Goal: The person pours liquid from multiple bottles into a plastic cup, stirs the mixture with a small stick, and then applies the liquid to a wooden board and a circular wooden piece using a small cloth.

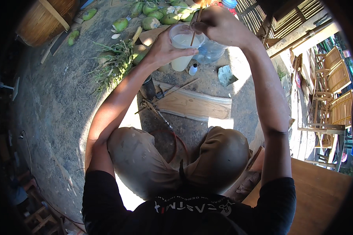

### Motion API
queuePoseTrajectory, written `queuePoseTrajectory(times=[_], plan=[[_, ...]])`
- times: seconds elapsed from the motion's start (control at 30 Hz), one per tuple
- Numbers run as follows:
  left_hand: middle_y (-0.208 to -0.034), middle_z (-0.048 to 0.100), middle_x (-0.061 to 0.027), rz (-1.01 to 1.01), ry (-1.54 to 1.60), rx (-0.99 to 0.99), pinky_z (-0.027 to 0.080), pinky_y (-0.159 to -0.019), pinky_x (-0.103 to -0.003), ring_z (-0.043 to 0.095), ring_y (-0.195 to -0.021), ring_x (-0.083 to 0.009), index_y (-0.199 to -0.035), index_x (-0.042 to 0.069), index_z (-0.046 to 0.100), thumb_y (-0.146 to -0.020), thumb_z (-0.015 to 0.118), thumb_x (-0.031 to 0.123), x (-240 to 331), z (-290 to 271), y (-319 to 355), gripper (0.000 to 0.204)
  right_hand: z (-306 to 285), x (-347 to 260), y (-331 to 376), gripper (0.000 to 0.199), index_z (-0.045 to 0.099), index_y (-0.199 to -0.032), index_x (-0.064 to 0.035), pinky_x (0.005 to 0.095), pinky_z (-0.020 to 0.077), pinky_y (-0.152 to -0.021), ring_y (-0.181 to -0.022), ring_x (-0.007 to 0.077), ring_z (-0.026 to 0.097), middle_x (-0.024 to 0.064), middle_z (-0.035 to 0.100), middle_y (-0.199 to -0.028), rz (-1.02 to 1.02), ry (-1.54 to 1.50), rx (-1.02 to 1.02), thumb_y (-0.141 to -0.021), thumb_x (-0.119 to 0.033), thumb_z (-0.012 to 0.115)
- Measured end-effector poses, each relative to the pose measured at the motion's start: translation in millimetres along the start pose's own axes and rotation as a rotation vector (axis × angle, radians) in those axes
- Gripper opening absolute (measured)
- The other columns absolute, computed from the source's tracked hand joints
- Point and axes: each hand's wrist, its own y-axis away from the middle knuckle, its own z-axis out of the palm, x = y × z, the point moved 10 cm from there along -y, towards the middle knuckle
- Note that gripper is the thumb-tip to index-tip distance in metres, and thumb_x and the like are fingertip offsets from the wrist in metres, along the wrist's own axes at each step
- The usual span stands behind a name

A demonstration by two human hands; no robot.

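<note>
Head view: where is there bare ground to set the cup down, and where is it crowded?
Free: the wooden plank below the cup, and the bare ground left of the left hand. Crowded: around the green coconuts and leafy stalks at the top, and by the water jug under the right hand.

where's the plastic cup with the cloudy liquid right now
In the head view, top centre: the plastic cup is held up in the left hand, while the right hand dips a thin stick into it.
</note>
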Motion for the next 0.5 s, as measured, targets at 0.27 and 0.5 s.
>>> queuePoseTrajectory(times=[0.27, 0.5], plan=[[-0.134, 0.068, -0.0098, -0.083, 0.042, -0.055, 0.050, -0.110, -0.039, 0.063, -0.127, -0.0204, -0.143, 0.003, 0.057, -0.077, 0.096, 0.018, 2, 10, 4, 0.078, 6, 12, 7, 0.017, 0.077, -0.108, 0.0008, 0.0336, 0.0478, -0.062, -0.066, 0.0142, 0.061, 0.0092, 0.070, -0.076, -0.041, -0.262, 0.054, -0.101, -0.013, 0.070], [-0.133, 0.070, -0.0110, -0.009, 0.051, -0.013, 0.052, -0.109, -0.038, 0.066, -0.126, -0.0223, -0.141, 0.003, 0.058, -0.073, 0.099, 0.034, 4, 11, 3, 0.086, 1, 6, 18, 0.019, 0.080, -0.097, -0.0004, 0.0396, 0.0537, -0.068, -0.068, 0.0254, 0.069, 0.0152, 0.071, -0.072, -0.033, -0.224, -0.018, -0.090, -0.013, 0.068]])
